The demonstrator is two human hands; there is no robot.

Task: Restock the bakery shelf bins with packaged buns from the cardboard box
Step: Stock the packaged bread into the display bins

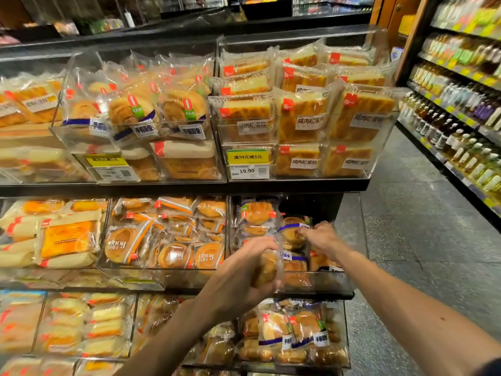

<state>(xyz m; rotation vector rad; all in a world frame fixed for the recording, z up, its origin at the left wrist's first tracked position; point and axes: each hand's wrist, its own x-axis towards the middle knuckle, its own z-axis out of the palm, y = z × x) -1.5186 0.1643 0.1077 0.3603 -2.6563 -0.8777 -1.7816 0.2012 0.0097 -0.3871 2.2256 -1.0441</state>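
A supermarket aisle ran past a tiered bakery shelf point(298, 185) of clear bins, with bottles point(461, 104) racked along the right. At the rightmost bin point(325, 283) of the middle tier, the left hand point(241, 278) had its fingers wrapped round a packaged bun point(267, 267), held at the bin's front edge. The right hand point(325, 238) reached inside, its fingers pinching the wrapper of a second bun point(292, 234) (blue-banded, standing upright) among others stacked there.

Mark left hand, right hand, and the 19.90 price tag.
left hand point(238, 278): head view, back of hand.
right hand point(325, 240): head view, back of hand.
19.90 price tag point(247, 170): head view, printed price.
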